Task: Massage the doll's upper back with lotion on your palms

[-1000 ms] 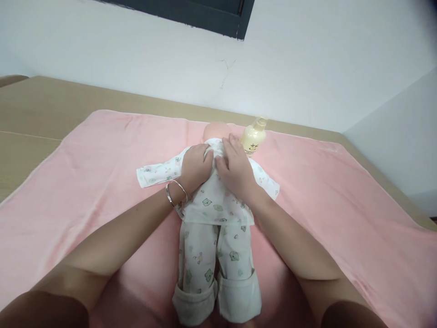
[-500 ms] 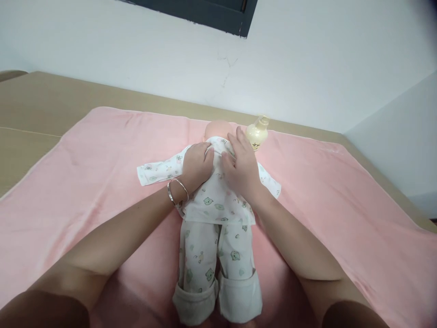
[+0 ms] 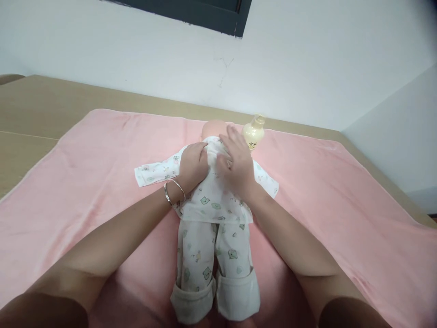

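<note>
A baby doll (image 3: 214,128) lies stretched out on a pink blanket (image 3: 112,146), dressed in a white printed top (image 3: 213,207) and matching trousers (image 3: 198,255) with turned-up cuffs. Its bald head points away from me, and no face shows. My left hand (image 3: 194,165), with bracelets at the wrist, rests over the left shoulder area of the top, fingers laid along the cloth. Over the right side of the upper body is my right hand (image 3: 238,161), slightly blurred, its fingers stretched and thumb apart. Whether its palm touches the cloth I cannot tell.
A cream pump bottle (image 3: 253,133) stands on the blanket just right of the doll's head. Beneath the blanket is a tan tabletop (image 3: 54,98), bordered behind by a white wall (image 3: 164,59). A dark frame (image 3: 205,18) is set in the wall.
My right hand has shifted slightly over the doll's upper body and is blurrier now. My left hand stays at the shoulder. The whole view has slid a little.
</note>
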`<state>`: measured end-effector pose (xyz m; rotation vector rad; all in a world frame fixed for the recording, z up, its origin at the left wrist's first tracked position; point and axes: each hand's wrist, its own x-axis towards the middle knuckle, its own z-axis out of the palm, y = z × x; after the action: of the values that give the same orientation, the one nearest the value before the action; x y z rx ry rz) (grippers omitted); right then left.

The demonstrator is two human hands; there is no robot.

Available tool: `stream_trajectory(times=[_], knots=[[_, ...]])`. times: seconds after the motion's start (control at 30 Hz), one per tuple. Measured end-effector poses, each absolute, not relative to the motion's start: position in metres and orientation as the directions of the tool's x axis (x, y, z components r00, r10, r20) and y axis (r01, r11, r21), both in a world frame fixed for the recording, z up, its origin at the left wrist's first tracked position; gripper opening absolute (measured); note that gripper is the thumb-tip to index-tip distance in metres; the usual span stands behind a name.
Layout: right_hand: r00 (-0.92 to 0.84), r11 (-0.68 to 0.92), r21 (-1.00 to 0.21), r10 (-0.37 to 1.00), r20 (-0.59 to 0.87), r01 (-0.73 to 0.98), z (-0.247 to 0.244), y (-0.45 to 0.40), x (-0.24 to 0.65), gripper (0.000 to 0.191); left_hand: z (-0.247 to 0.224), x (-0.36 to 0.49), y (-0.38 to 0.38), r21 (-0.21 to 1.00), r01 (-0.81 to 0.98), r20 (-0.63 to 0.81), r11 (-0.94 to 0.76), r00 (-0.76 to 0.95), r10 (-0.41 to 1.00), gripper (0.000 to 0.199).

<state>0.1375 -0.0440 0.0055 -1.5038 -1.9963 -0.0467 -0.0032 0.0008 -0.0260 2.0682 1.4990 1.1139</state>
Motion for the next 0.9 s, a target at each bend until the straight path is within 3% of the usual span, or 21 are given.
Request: stream_trajectory(times=[0.17,0.33,0.53,0.73,0.9], knots=[[-0.259,0.354,-0.39,0.926,0.274,0.85,0.008,-0.042,0.133,0.052,-0.025,-0.005,0.0,0.676,0.61,0.395,-0.413,0.172,0.902,0.045],[-0.134,0.315,-0.416,0.902,0.41,0.853,0.017,-0.046,0.136,0.056,-0.024,-0.004,0.0,0.677,0.627,0.39,-0.386,0.139,0.91,0.045],[-0.297,0.356,-0.344,0.931,0.212,0.869,0.009,-0.044,0.134,0.056,-0.021,-0.004,-0.001,0.678,0.617,0.393,-0.4,0.156,0.906,0.042],[-0.224,0.356,-0.367,0.907,0.356,0.859,0.013,-0.043,0.137,0.057,-0.021,-0.003,-0.001,0.675,0.627,0.386,-0.39,0.15,0.91,0.043],[-0.24,0.315,-0.269,0.931,0.276,0.91,0.008,-0.048,0.133,0.049,-0.022,-0.004,-0.001,0.671,0.627,0.395,-0.397,0.151,0.906,0.042]])
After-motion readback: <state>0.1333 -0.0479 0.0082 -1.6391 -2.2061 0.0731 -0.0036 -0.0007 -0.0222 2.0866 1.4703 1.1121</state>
